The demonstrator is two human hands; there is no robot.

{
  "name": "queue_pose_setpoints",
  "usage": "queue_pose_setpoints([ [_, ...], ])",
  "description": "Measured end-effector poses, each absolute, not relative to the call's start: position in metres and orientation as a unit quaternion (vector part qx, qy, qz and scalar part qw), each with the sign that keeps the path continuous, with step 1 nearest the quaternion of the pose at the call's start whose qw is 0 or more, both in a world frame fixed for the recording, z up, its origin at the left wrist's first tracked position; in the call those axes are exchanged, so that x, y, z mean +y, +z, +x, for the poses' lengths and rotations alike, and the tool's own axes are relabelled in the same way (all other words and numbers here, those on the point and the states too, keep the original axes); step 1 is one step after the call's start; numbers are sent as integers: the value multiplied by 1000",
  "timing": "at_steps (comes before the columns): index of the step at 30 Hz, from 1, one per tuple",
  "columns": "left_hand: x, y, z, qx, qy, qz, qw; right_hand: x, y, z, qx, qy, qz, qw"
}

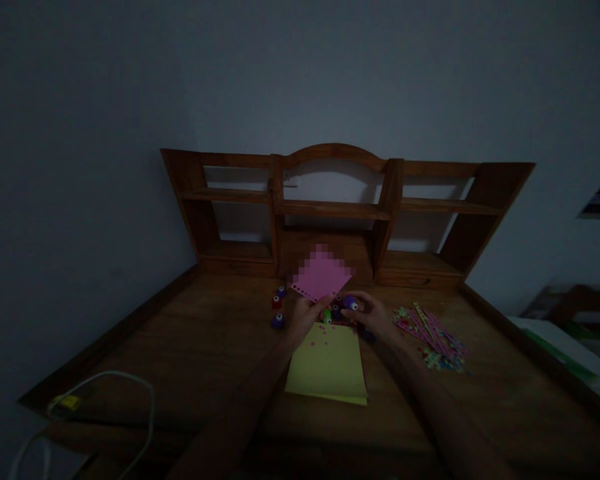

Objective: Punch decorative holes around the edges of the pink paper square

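Note:
My left hand (307,312) pinches the lower edge of a pink sheet of paper (320,275), which tilts upward. A row of small holes runs along the sheet's lower left edge; its top is pixelated. Closed around a purple craft punch (351,303) with a white button is my right hand (373,315), just right of the sheet. A green punch (328,315) and a dark punch (336,311) sit between the hands. Below them lies a stack of yellow paper (326,363), with small pink cut-outs (325,329) scattered near its top.
Left of the hands stand a blue punch (281,292), a red punch (277,302) and another purple punch (278,321). A pile of pink strips and green cut paper (437,337) lies at the right. A wooden shelf (333,211) lines the desk's back; a white cable (150,400) loops at front left.

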State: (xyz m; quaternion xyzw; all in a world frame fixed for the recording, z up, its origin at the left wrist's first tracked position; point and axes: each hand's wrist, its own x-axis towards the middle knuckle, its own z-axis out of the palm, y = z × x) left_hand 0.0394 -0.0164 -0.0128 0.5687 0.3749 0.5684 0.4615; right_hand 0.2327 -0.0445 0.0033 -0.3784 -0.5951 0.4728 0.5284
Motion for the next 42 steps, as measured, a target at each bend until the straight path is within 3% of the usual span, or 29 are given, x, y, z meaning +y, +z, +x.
queue_pose_setpoints([
  [42,-30,0,47,366,543,670,351,-39,-4,231,-539,552,-355,528],
])
